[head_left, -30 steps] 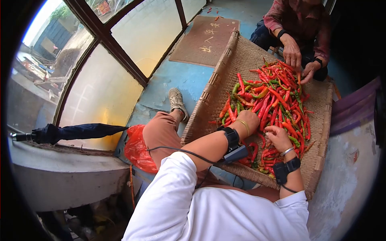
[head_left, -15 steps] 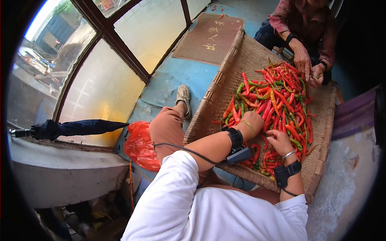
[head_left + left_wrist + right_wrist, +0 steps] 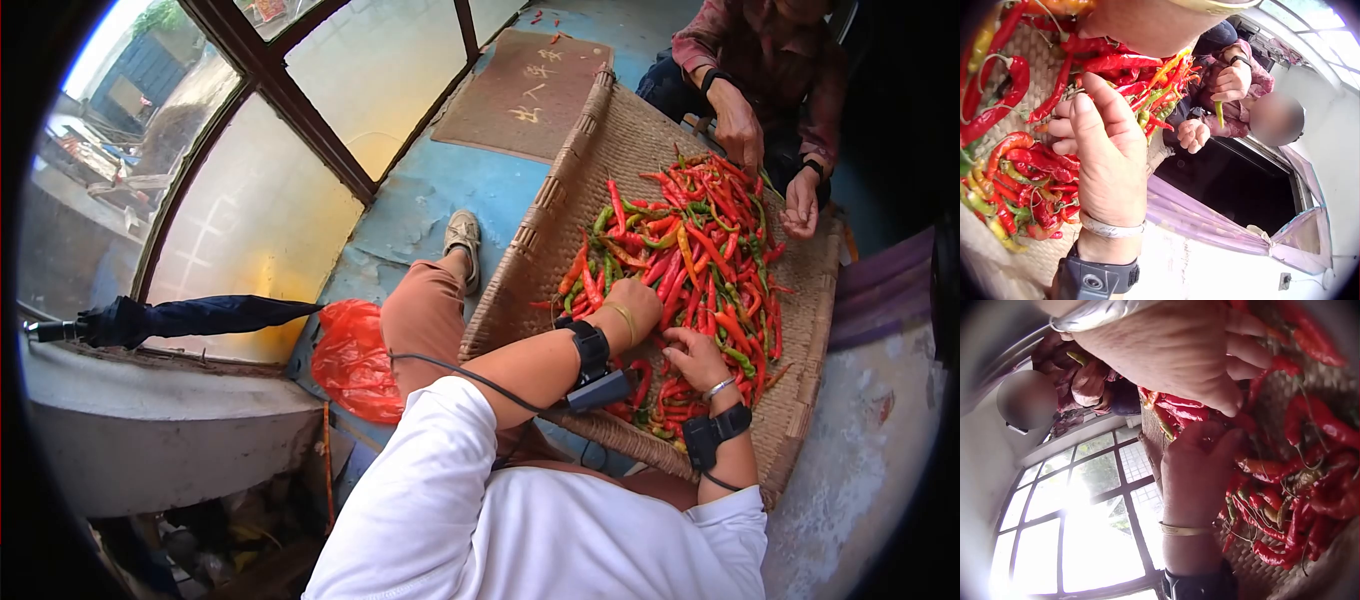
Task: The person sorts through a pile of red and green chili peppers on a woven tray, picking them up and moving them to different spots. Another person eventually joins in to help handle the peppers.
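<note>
A heap of red and green chili peppers (image 3: pixel 690 250) lies on a woven tray (image 3: pixel 540 215). My left hand (image 3: pixel 632 303), with a gold bangle, rests at the near part of the heap, knuckles up. In the right wrist view my left hand (image 3: pixel 1194 465) has bent fingers among the peppers; I cannot tell whether they grip one. Beside it, my right hand (image 3: pixel 694 358), wearing a silver bracelet, hovers over the near peppers. The left wrist view shows that right hand (image 3: pixel 1107 144) with thumb and forefinger extended and nothing held.
Across the tray another person's hand (image 3: pixel 1232 83) pinches a green chili (image 3: pixel 1219 114). A dark folded umbrella (image 3: pixel 200 322) lies along the sill at left, above a red plastic bag (image 3: pixel 355 362). A brown mat (image 3: pixel 525 95) covers the floor near the windows. A wall (image 3: pixel 880 430) borders the right.
The other person's hands were close together and are now apart, one moved toward the tray's right side. The head view has shifted slightly. My hands stay at almost the same spot.
</note>
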A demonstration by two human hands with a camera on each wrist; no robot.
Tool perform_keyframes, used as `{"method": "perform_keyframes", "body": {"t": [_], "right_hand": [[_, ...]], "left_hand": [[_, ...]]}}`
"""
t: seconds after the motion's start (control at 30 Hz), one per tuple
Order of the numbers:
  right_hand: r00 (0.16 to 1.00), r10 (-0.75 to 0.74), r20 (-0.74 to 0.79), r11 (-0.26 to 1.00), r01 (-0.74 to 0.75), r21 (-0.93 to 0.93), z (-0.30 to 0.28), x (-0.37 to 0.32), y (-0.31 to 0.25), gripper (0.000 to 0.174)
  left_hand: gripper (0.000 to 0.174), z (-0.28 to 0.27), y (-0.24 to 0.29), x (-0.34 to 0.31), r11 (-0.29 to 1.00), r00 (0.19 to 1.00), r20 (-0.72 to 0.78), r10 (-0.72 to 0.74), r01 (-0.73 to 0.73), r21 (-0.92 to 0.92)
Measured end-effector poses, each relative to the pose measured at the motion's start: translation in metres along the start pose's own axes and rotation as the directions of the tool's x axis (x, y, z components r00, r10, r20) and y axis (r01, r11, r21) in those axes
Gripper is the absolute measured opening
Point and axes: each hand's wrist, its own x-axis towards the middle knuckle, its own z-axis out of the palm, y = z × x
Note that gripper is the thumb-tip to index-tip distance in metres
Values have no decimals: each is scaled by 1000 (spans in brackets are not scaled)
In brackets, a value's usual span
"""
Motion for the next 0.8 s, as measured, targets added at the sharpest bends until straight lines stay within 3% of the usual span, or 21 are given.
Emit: {"method": "perform_keyframes", "body": {"t": [0.17,0.27,0.37,0.4,0.47,0.63,0.67,0.77,0.8], "right_hand": [[998,-50,-24,984,45,-172,-2,-3,-11,34],[998,-50,-36,991,45,-130,-4,-3,-13,32],[994,28,-107,992,-14,124,-5,-1,-13,29],[986,97,-138,927,-39,372,-7,-4,-21,27],[988,68,-138,835,20,551,-12,-5,-25,26],[983,53,-174,803,61,593,-16,-8,-26,19],[980,32,-198,825,86,559,-15,-7,-23,16],[961,34,-273,830,125,543,-15,-4,-18,13],[954,45,-295,846,120,520,-18,-5,-18,12]], "left_hand": [[12,-1,3,-2,1000,999,-25,22,-22,6],[10,-7,4,-4,997,995,-102,8,-16,-79],[17,-20,5,-8,958,958,-288,14,-95,-270],[17,-25,7,-7,958,954,-297,46,-127,-257],[25,-34,12,-8,822,906,-423,18,-254,-510],[60,-32,16,-8,774,950,-277,141,-280,-568],[60,-28,17,-7,775,949,-277,149,-286,-563],[64,-20,21,-6,565,928,-325,182,-370,-737],[64,-20,22,-6,569,926,-326,189,-374,-733]]}}
